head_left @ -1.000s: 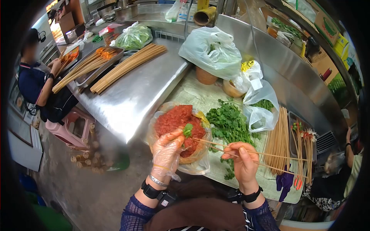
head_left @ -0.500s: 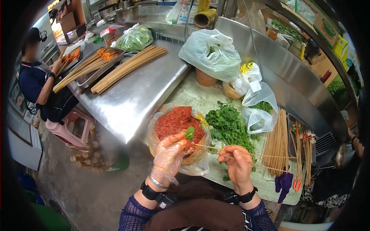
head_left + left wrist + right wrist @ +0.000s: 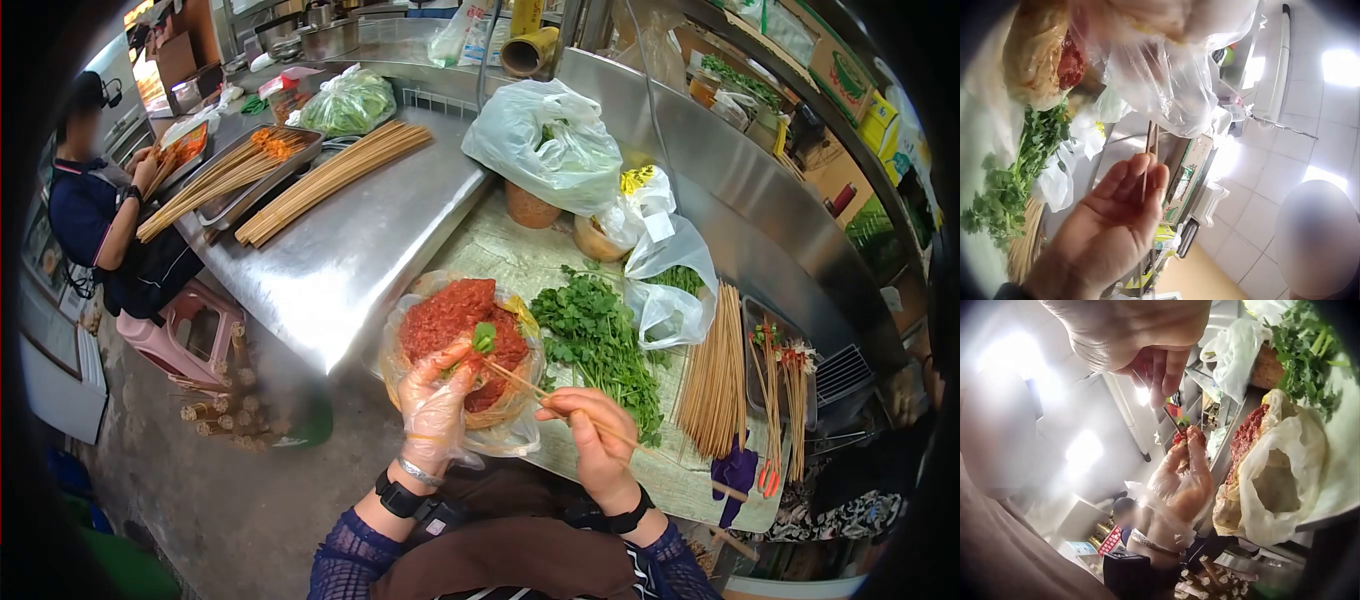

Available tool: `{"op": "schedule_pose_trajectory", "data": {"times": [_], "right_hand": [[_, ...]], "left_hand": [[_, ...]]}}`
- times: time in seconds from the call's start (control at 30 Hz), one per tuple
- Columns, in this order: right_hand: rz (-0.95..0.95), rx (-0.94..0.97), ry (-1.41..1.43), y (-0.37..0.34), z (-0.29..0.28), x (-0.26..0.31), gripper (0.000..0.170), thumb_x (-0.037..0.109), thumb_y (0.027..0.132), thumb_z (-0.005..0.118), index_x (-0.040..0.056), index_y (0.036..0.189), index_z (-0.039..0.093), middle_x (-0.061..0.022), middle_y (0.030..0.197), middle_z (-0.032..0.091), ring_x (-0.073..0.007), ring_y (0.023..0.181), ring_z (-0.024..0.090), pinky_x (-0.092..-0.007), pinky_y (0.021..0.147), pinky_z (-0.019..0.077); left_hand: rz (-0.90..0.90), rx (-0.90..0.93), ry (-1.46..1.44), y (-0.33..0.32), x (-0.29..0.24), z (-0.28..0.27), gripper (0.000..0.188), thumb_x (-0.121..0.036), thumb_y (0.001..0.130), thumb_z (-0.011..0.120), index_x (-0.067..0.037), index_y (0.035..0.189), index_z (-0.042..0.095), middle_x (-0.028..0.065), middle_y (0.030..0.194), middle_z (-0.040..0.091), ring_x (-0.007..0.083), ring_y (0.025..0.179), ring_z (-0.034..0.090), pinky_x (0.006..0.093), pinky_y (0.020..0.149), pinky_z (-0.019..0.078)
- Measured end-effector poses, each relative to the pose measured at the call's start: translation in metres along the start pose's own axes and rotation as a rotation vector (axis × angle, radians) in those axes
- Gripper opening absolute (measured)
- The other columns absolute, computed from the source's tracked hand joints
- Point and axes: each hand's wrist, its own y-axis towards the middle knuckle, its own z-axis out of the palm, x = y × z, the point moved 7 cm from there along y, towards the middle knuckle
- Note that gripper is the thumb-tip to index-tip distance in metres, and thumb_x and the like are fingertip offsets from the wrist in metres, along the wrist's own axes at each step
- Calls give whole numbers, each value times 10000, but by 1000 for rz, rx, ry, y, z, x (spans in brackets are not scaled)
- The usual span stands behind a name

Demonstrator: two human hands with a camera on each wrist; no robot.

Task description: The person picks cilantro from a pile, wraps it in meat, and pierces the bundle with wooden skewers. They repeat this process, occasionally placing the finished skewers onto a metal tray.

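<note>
My left hand [image 3: 436,402], in a clear plastic glove, pinches a green herb leaf [image 3: 484,337] and a bit of red meat at the skewer tips. Thin wooden skewers [image 3: 515,378] run from there to my bare right hand [image 3: 597,440], which pinches them between thumb and fingers. Behind the left hand, a plastic-lined bowl [image 3: 520,438] holds a heap of red marinated meat [image 3: 452,312]. In the right wrist view the gloved fingertips [image 3: 1195,436] close round the skewer end, partly hiding the meat there.
Cilantro [image 3: 600,345] lies right of the bowl, beside a bundle of bare skewers [image 3: 712,375]. Filled skewers [image 3: 798,375] rest at a metal tray. Plastic bags [image 3: 550,140] stand behind. On the steel counter [image 3: 330,260] lie more skewers [image 3: 340,180]; a person [image 3: 95,200] sits at left.
My right hand has moved left and slightly down, closer to the left hand. The skewers' far ends have swung down toward my body. The left hand stays over the bowl's near edge.
</note>
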Motion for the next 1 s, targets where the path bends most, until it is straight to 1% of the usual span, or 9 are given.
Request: {"op": "schedule_pose_trajectory", "data": {"times": [0.1,0.17,0.3,0.47,0.6,0.67,0.77,0.87,1.0], "right_hand": [[-152,63,-240,4,13,20,140,2,847,570,-38,966,632,-174,972,644,-261,829,659,-323,740,537],[-253,92,-352,5,20,28,163,-32,810,595,-28,969,629,-165,964,644,-269,819,655,-323,733,533],[-259,120,-338,11,24,21,186,-49,794,601,-12,974,629,-158,961,644,-285,828,652,-333,737,530],[-238,172,-350,13,31,18,152,-10,839,568,-23,979,625,-160,948,646,-266,841,649,-328,746,523],[-11,118,-115,12,20,4,160,36,890,522,-33,993,622,-142,944,644,-229,831,640,-304,725,512],[40,120,-89,15,17,1,172,50,904,507,-37,999,621,-133,950,642,-214,828,635,-291,714,506],[34,132,-109,16,18,-1,165,40,900,511,-36,999,620,-140,969,634,-222,820,634,-293,718,506],[-94,167,-265,21,29,11,154,19,894,514,-34,997,616,-145,956,629,-220,817,632,-289,720,503],[-172,130,-248,18,37,7,140,-8,885,519,-33,991,608,-145,947,618,-216,800,630,-289,718,504]], "left_hand": [[122,-41,105,1,6,-7,263,69,829,622,41,1091,611,117,1115,620,160,1006,588,297,893,490],[102,-59,62,1,9,-5,268,70,831,618,38,1098,609,117,1118,618,160,1003,589,299,893,491],[73,-64,0,2,17,-9,267,60,841,612,37,1107,606,117,1122,615,160,1004,589,299,886,498],[86,-38,122,3,11,-14,254,43,861,594,51,1115,600,119,1133,611,156,1007,582,293,853,516],[151,29,324,1,11,-17,252,25,873,586,53,1123,598,105,1143,609,149,1002,579,288,839,523],[128,34,273,1,12,-15,247,22,877,580,49,1121,601,97,1140,611,144,999,579,281,837,520],[105,13,238,1,11,-12,243,29,875,578,48,1116,605,94,1124,617,138,987,583,268,830,516],[45,-17,197,5,21,-20,245,43,869,579,50,1112,606,92,1104,622,133,972,588,258,819,515],[18,-34,152,9,22,-23,244,57,860,584,54,1103,608,84,1073,628,123,935,591,253,809,512]]}}
